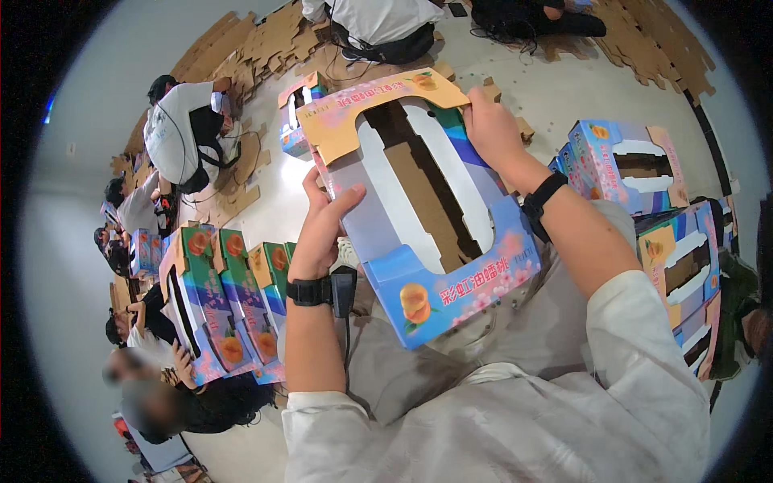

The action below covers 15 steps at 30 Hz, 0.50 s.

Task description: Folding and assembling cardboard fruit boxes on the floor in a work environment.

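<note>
The printed carton [386,225] is up in front of you, above your lap, tilted, its long slot facing you and showing bare brown cardboard inside. Your left hand [320,229] grips its left side, thumb on the edge of the top and fingers partly hidden by the wall. Your right hand [495,129] is closed around its far right corner, by the orange end panel [378,97]; that panel hides some of the fingertips.

Just past the carton's far left corner stands a smaller-looking carton [291,143]. Left of the carton, a row of upright cartons [233,314] sits near your left forearm; to its right are more cartons [679,262]. Well beyond it, flattened cardboard [266,44] covers the floor, and a person in a white top [179,129] bends over.

Your left forearm rises nearly straight to the carton's side; your right reaches diagonally inward to the far corner.
</note>
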{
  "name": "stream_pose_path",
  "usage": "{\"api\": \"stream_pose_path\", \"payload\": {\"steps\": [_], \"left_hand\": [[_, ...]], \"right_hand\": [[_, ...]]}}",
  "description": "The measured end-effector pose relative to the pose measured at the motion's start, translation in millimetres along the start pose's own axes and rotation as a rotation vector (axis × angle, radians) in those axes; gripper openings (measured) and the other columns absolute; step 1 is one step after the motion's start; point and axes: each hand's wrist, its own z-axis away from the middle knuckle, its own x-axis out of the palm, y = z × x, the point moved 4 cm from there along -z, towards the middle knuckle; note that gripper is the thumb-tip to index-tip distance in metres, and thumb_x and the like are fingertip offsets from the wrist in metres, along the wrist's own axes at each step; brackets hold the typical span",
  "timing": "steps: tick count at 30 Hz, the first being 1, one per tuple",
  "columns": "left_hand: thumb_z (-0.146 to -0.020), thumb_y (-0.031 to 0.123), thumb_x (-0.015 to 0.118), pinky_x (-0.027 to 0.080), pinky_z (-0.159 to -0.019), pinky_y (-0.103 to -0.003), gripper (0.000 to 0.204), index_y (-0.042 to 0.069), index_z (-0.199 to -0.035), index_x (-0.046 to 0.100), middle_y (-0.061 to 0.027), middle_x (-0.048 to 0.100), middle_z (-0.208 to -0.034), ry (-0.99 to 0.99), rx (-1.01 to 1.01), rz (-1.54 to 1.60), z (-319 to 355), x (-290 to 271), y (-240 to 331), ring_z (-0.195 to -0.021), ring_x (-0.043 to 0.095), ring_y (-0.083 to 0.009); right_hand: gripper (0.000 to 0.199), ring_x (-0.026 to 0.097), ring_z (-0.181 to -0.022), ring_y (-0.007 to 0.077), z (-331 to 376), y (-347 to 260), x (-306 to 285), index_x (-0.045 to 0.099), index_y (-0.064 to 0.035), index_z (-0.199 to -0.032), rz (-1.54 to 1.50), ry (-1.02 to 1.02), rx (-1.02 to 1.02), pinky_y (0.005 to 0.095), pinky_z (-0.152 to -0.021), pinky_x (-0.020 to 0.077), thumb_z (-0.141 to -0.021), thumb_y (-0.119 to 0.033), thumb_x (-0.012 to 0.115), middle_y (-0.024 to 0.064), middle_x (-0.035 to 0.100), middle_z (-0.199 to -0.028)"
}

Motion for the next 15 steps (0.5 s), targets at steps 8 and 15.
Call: {"api": "stream_pose_path", "payload": {"steps": [8, 15], "left_hand": [[-0.086, 0.028, 0.085, 0.056, -0.099, -0.043, 0.098, 0.003, -0.155, 0.020, -0.0222, 0.056, -0.137, 0.158, 0.146, -0.075, -10, -4, -10, -0.121, 0.065, -0.0331], [-0.077, 0.034, 0.087, 0.056, -0.090, -0.049, 0.099, 0.000, -0.153, 0.034, -0.0276, 0.048, -0.130, 0.508, 0.602, -0.989, -3, 58, -16, -0.113, 0.061, -0.0463]], "right_hand": [[0.052, 0.072, -0.098, 0.0286, 1, -46, -36, 0.053, -0.0073, -0.138, -0.292, -0.455, -0.024, 0.0403, -0.083, 0.0570, -0.097, -0.030, 0.076, 0.0120, 0.074, -0.105], [0.053, 0.068, -0.100, 0.0161, 36, -107, -5, 0.066, 0.0023, -0.123, -1.608, -0.584, 0.645, 0.0310, -0.083, 0.0540, -0.087, -0.029, 0.090, 0.0074, 0.073, -0.108]]}}
